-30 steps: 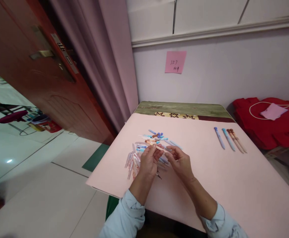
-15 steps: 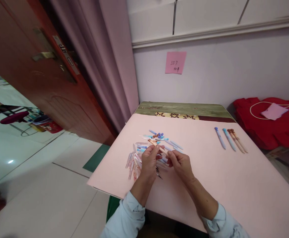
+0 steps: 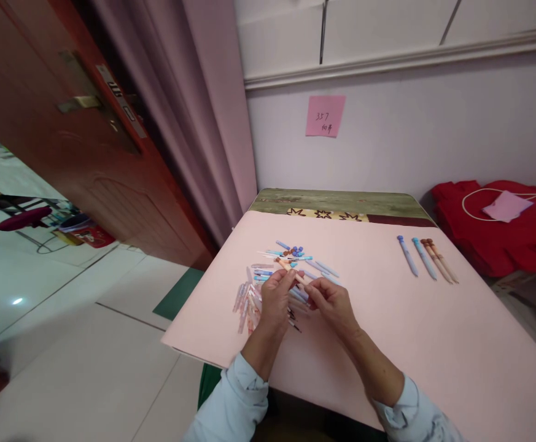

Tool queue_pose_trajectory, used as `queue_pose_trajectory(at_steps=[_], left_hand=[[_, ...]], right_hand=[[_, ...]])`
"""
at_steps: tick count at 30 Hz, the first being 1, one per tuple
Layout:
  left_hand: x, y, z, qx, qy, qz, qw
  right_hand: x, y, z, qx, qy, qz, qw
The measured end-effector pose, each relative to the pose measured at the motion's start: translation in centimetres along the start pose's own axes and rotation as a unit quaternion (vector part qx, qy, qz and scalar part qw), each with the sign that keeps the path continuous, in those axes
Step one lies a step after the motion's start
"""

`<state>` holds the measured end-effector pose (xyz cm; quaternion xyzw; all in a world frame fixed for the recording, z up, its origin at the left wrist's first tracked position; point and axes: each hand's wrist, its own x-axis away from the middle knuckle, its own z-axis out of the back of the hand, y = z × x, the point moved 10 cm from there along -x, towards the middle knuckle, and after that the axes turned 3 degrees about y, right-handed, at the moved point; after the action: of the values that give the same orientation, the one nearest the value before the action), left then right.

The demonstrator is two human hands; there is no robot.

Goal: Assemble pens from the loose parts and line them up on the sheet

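While gripping a beige pen between thumb and fingers of the left hand, also pinching its near right end in the fingertips of the right hand. Held slanting above scattered pen parts on the left side of a pink tabletop. Noted farther right, side by side: four pens, purple, blue and two beige. Noted on far wall: pink note.

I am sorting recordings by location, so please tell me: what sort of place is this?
Probably a room in a home or small workshop: a pink-covered table bears loose pen parts, near a wooden door and a curtain.
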<state>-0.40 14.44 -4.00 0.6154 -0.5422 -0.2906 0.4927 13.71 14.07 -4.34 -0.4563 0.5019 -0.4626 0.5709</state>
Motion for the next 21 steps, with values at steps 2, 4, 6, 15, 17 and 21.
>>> queue_pose_trajectory(at_steps=[2, 4, 6, 15, 17, 21], left_hand=[[0.0, 0.0, 0.1, -0.017, -0.002, -0.003, 1.0], [0.0, 0.1, 0.2, -0.029, -0.001, -0.006, 1.0], [0.0, 0.1, 0.4, -0.032, 0.007, -0.008, 0.999], [0.1, -0.5, 0.3, 0.006, 0.023, 0.002, 1.0], [0.0, -0.5, 0.2, 0.003, 0.015, -0.001, 1.0], [0.0, -0.1, -0.1, -0.011, -0.009, -0.011, 1.0]], right_hand=[[0.1, 0.3, -0.5, -0.004, -0.025, -0.01, 1.0], [0.1, 0.4, -0.9, 0.004, -0.045, -0.014, 0.999], [0.1, 0.3, -1.1, 0.014, -0.057, -0.009, 0.998], [0.1, -1.4, 0.2, 0.059, 0.025, 0.057, 0.996], [0.1, -1.3, 0.3, 0.042, 0.025, 0.051, 0.998], [0.1, -0.4, -0.3, -0.053, -0.013, -0.022, 0.998]])
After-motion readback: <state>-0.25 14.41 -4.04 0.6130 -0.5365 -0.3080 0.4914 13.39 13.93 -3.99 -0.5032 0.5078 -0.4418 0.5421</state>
